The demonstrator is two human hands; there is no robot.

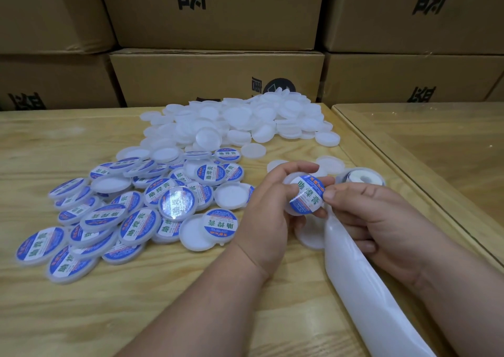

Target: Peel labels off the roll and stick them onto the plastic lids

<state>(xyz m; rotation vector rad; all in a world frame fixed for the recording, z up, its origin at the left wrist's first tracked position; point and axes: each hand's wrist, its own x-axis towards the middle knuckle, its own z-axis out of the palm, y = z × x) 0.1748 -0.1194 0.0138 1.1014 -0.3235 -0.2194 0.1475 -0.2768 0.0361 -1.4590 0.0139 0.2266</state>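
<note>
Left hand (268,206) grips a white plastic lid (296,209) from its left side, fingers curled over the top edge, thumb underneath. A round blue-and-white label (306,196) with green characters sits on the lid's face, tilted. Right hand (373,217) pinches the label's right edge with thumb and forefinger; its lower fingers curl around the white backing strip (351,275). The strip runs from the right hand down toward the bottom edge of the view, glossy and bare. Label roll (360,180) lies on the table (81,315) just behind the right hand, partly hidden by it, white core showing.

Pile of labelled lids (122,215) lies left of the hands, overlapping, most label-up, a few flipped showing the white inside. Heap of plain white lids (240,122) sits further back, centre of the table, reaching the boxes. A few loose plain lids lie near the hands: one (253,150) behind the left hand, one (311,236) under the hands, partly covered.

Table is light wood. A second table (436,144) with a glossy top butts up on the right. Brown cardboard boxes (218,76) with black printed characters are stacked behind both tables and fill the background.
</note>
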